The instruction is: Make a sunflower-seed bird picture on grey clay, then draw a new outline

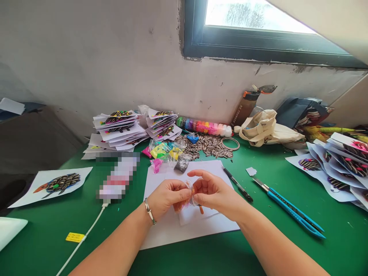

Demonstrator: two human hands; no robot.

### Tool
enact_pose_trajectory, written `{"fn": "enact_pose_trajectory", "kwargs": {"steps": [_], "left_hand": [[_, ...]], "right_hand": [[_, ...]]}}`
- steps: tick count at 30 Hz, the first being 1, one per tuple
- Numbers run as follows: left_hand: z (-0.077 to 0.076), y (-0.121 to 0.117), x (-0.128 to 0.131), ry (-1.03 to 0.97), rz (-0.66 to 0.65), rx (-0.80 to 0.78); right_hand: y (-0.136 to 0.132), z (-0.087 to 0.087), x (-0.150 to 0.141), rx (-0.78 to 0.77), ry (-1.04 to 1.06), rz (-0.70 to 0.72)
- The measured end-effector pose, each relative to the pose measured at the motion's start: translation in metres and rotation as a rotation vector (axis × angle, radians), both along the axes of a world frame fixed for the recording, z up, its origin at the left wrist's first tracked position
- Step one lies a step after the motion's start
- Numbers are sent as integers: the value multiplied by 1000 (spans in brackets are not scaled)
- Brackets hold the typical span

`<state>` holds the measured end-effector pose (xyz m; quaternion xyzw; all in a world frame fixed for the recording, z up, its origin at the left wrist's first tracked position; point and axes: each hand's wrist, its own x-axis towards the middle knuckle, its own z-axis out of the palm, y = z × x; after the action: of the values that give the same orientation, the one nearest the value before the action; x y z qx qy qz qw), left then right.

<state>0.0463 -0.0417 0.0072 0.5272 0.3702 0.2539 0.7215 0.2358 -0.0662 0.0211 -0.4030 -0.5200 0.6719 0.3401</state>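
Observation:
Over the white paper (161,230), both my hands meet at a small clear plastic bag (179,205) with orange modelling clay inside. My left hand (168,193), with a silver bangle at its wrist, is closed on the bag between thumb and fingers. Thumb and curled fingers of my right hand (215,193) pinch the bag's other edge, its index finger raised. A thin orange piece (201,209) shows just below the right hand. Beyond the hands lie several small bags of coloured clay, such as a yellow one (159,150) and a black one (181,164).
Sunflower seeds (211,145) are spread behind the bags, near a tube of coloured clay (205,126). A pen (237,184), a craft knife (263,186) and blue tweezers (296,212) lie at right. Stacks of seed pictures (117,132) stand behind; a cable (86,234) crosses the left.

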Motion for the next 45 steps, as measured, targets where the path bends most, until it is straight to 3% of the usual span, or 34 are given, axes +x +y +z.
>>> {"fn": "enact_pose_trajectory", "kwargs": {"steps": [8, 19, 23, 30, 35, 45], "left_hand": [[-3, 2, 2, 42, 29, 25], [1, -2, 4, -4, 135, -9], [2, -2, 4, -16, 154, -18], [0, -3, 5, -28, 174, -33], [-1, -4, 7, -41, 186, -30], [-3, -4, 8, -65, 183, -53]], "right_hand": [[-3, -11, -4, 88, -41, -48], [-1, -11, -8, 244, -112, -186], [-2, -12, -9, 263, -140, -155], [-5, -13, -8, 418, -329, -255], [-6, -11, -10, 330, -296, -202], [-2, -16, -5, 486, -322, -101]]}}
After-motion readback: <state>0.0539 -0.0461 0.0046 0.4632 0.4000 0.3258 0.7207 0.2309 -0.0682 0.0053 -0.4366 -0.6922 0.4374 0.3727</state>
